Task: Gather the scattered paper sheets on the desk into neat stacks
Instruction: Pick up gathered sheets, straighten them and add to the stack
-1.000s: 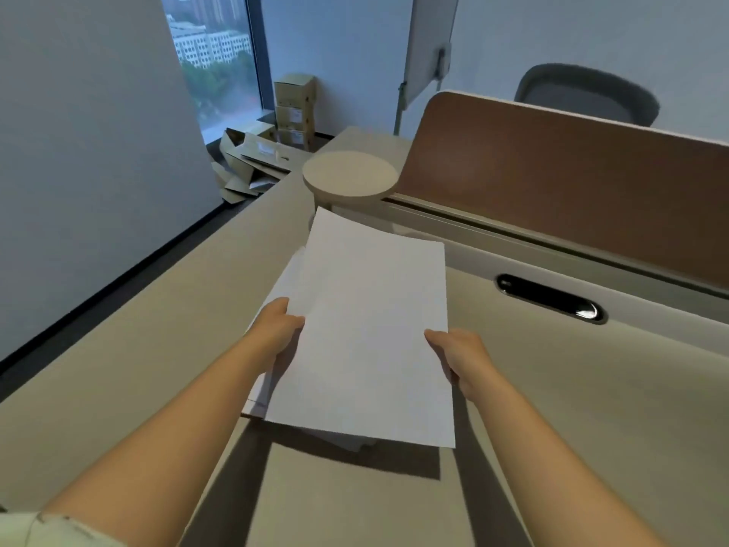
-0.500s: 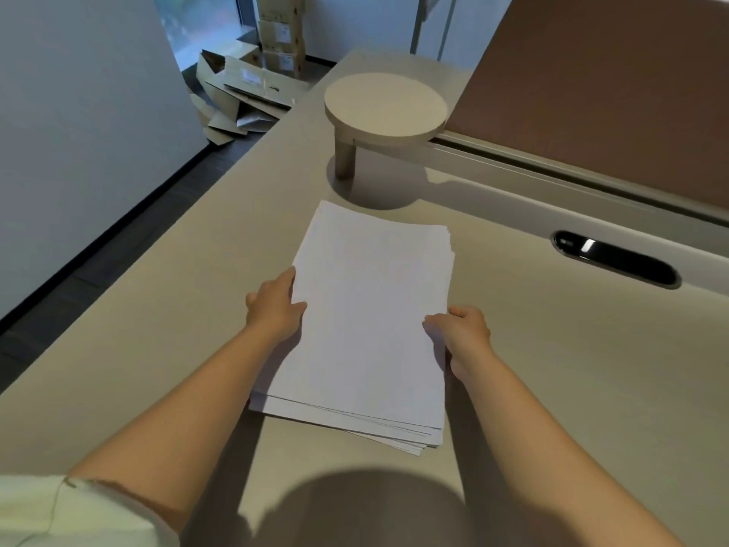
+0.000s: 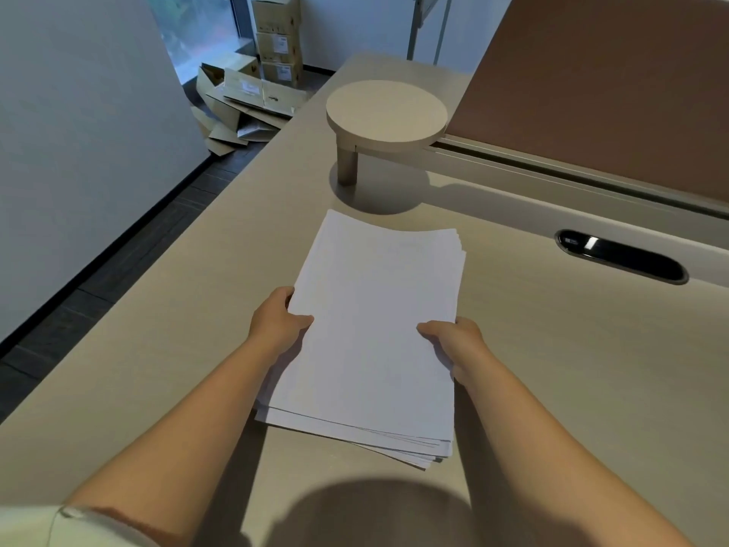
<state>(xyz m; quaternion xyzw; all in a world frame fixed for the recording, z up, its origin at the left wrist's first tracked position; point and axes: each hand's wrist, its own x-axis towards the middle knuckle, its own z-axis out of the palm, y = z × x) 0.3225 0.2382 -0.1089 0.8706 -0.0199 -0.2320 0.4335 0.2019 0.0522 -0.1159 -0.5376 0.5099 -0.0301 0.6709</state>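
Head view: a stack of plain white paper sheets (image 3: 374,329) lies on the beige surface (image 3: 572,369), its lower edges fanned unevenly. The left hand (image 3: 276,323) and right hand (image 3: 453,341) grip its opposite long sides, fingers (image 3: 428,329) closed on the sheets.

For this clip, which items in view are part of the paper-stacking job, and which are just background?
Part of the job:
- paper stack, edges not yet flush
- left hand and right hand, gripping its two sides
- desk it rests on

Just lying about:
- round raised shelf
- cable slot
- brown divider panel
- cardboard boxes on the floor
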